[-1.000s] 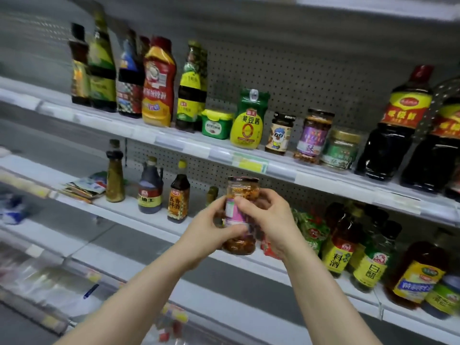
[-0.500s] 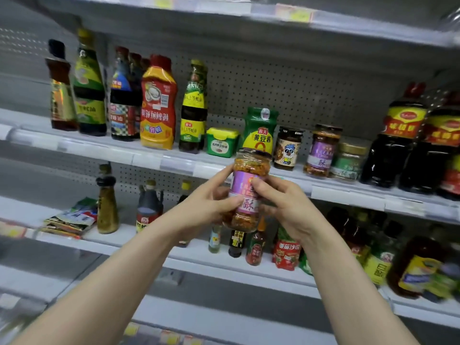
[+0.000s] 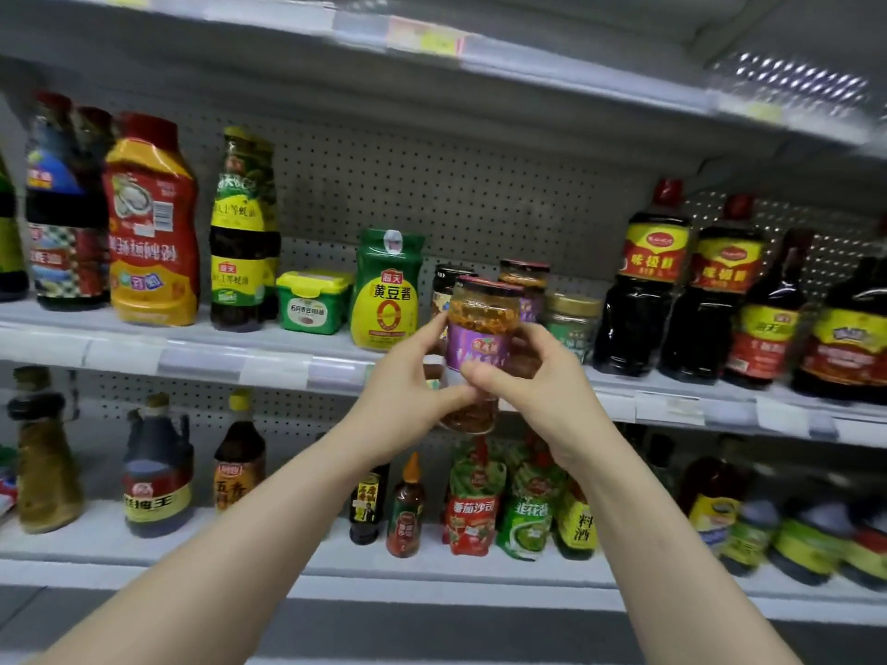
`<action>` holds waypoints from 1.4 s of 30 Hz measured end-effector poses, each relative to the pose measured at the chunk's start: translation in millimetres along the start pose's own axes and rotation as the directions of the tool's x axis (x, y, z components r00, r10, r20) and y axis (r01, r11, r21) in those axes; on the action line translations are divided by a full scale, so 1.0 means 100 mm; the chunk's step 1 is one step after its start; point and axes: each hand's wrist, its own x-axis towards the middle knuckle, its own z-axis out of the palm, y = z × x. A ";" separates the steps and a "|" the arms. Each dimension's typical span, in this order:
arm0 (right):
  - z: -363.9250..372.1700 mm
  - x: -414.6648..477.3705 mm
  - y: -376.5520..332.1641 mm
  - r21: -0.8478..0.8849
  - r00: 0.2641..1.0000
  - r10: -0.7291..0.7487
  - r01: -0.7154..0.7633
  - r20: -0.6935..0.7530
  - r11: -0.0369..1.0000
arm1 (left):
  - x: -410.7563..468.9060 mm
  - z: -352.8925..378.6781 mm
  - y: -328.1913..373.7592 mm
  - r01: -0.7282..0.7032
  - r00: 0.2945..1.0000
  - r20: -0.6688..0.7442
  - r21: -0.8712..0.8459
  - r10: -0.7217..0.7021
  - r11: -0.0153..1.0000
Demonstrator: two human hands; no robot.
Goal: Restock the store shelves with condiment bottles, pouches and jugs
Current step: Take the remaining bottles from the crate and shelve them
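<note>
A glass chili-sauce jar [image 3: 482,324] with a purple label and a dark red lid is held upright between both hands in front of the middle shelf [image 3: 192,357]. My left hand [image 3: 408,400] grips its left side and my right hand [image 3: 528,391] grips its right side and lower part. The jar's base hangs below the shelf edge. Right behind it on the shelf stand a matching purple-label jar [image 3: 525,280], a dark-lidded jar [image 3: 449,276] and a green-labelled jar [image 3: 571,324].
On the middle shelf stand a yellow-green soybean paste pouch [image 3: 388,290], a green tub [image 3: 312,302], tall bottles at left and dark soy jugs [image 3: 643,285] at right. The lower shelf [image 3: 288,554] holds small bottles and red and green pouches [image 3: 473,501]. Another shelf runs overhead.
Both hands have lifted the jar up and to the right, from the lower shelf's level to the middle shelf, close to the other jars. The view has moved nearer the shelves.
</note>
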 end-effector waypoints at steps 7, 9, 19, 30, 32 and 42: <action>-0.54 0.33 0.02 -0.161 0.990 -0.053 0.031 -0.134 0.987 | 0.49 0.51 0.09 -0.006 0.998 -0.060 0.053 0.009 0.999; -0.66 0.43 0.03 -0.175 0.988 -0.071 0.047 -0.134 0.983 | 0.61 0.61 0.12 -0.016 0.996 -0.084 0.083 0.023 0.996; -0.75 0.71 0.19 -0.173 0.996 -0.018 0.003 -0.084 0.985 | 0.85 0.81 0.03 0.059 0.986 -0.163 0.265 -0.016 0.962; -0.63 0.91 0.27 -0.053 0.991 0.130 -0.131 -0.029 0.990 | 1.04 0.69 -0.13 0.108 0.993 -0.064 0.177 -0.098 0.978; -0.61 0.93 0.29 -0.043 0.990 0.141 -0.141 -0.016 0.989 | 1.06 0.70 -0.16 0.115 0.993 -0.054 0.157 -0.108 0.981; -0.63 1.09 0.35 -0.071 0.984 0.174 -0.171 0.040 0.983 | 1.17 0.75 -0.27 0.111 0.993 -0.045 0.171 -0.105 0.979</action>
